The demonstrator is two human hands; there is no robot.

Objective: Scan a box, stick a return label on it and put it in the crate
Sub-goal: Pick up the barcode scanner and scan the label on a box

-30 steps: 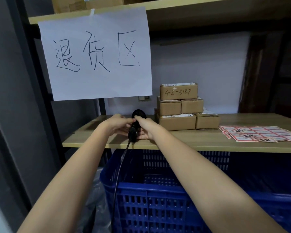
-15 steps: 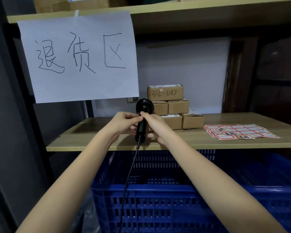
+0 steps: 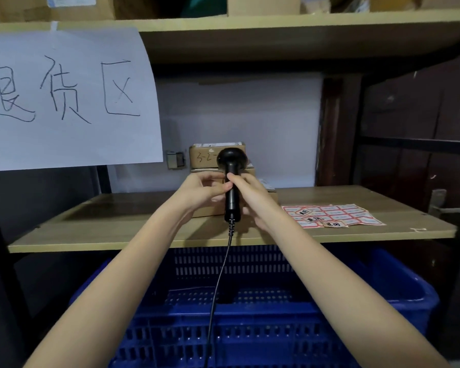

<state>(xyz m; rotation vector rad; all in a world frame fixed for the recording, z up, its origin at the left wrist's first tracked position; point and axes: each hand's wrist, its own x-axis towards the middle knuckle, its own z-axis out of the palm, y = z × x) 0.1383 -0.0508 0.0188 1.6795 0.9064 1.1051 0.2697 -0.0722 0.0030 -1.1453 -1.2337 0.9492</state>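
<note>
Zero of three steps done, by judgement. Both hands, left hand (image 3: 206,191) and right hand (image 3: 252,197), grip scanner (image 3: 231,181) upright before stacked boxes (image 3: 205,156) on shelf (image 3: 117,221). Label sheet (image 3: 335,215) right, untouched. Crate (image 3: 250,328) below, empty.

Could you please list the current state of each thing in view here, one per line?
Scanner: upright, held in both hands, head towards the boxes.
Left hand: fingers closed on the scanner.
Right hand: fingers closed on the scanner.
Stack of boxes: on the shelf, untouched.
Label sheets: flat on the shelf, some labels gone.
Crate: under the shelf, no box visible inside.
</note>
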